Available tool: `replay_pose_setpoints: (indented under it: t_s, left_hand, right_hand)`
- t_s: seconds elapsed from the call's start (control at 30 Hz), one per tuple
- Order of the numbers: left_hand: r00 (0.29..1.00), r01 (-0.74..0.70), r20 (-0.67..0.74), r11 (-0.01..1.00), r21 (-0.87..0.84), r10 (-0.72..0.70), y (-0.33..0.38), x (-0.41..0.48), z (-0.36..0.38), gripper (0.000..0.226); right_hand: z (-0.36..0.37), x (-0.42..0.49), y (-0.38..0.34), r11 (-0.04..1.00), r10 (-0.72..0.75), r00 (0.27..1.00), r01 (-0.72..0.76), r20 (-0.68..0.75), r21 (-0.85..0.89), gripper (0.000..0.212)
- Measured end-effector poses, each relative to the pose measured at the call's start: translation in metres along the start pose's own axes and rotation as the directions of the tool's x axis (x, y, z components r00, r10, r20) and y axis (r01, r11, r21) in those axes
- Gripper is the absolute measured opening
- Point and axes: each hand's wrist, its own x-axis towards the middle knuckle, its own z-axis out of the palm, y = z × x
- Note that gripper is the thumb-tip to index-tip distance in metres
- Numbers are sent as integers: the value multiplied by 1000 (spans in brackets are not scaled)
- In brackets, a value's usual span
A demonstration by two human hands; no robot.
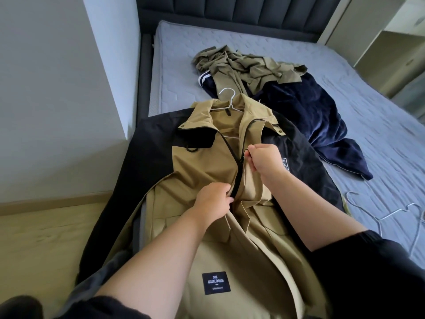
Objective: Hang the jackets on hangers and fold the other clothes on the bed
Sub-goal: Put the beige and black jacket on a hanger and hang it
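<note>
**Jacket (200, 171) on the bed, both your hands at its zipper**

The khaki-and-black jacket lay front-up across the near corner of the bed (184, 54), collar pointing away from you and its left sleeve hanging over the bed's edge toward the wooden floor (46, 238). A white hanger (227, 97) sat inside the jacket's collar, with its hook sticking out past the collar.

Your left hand (213, 199) gripped the jacket's front edge at the lower part of the black zipper (236, 178), fingers curled into the fabric. Your right hand (264, 160) was higher up the jacket's chest, fingertips pinched together on the zipper at about the slider; the slider itself was too small to make out. Above your right hand the two front edges lay apart.

Low on the jacket, near your body, a black label (216, 283) with white lettering faced up.

Beyond the jacket's collar lay a crumpled olive garment (248, 65), partly on top of a navy garment (310, 107) that spread out to the jacket's right. Also to the jacket's right, nearer you, spare hangers (379, 215) rested on the mattress. Far beyond the jacket stood the dark padded headboard (230, 10).
</note>
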Motion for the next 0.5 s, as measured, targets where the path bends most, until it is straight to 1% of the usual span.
replay_pose_setpoints:
  t_s: [0.07,0.2,0.3,0.37,0.5]
  left_hand:
    - [1000,11,13,1000,-4,-11,-2,-1,1,38]
    - [998,25,60,999,-26,-23,-8,-4,4,13]
    - [997,49,63,998,-38,-46,-12,-6,8,18]
    - [993,81,94,996,-39,-77,-17,-6,10,25]
    - [978,141,156,990,-17,-137,-22,-8,12,31]
  right_hand:
    - [1,-2,-2,1000,-28,999,28,-25,-2,35]
    - [4,-8,-6,990,-134,988,131,-78,-43,33]
    - [4,-13,-7,975,-215,972,207,-99,-79,30]
    - [6,-15,-6,968,-240,965,231,-107,-95,32]
    - [9,-19,-6,973,-229,965,229,-131,-13,35]
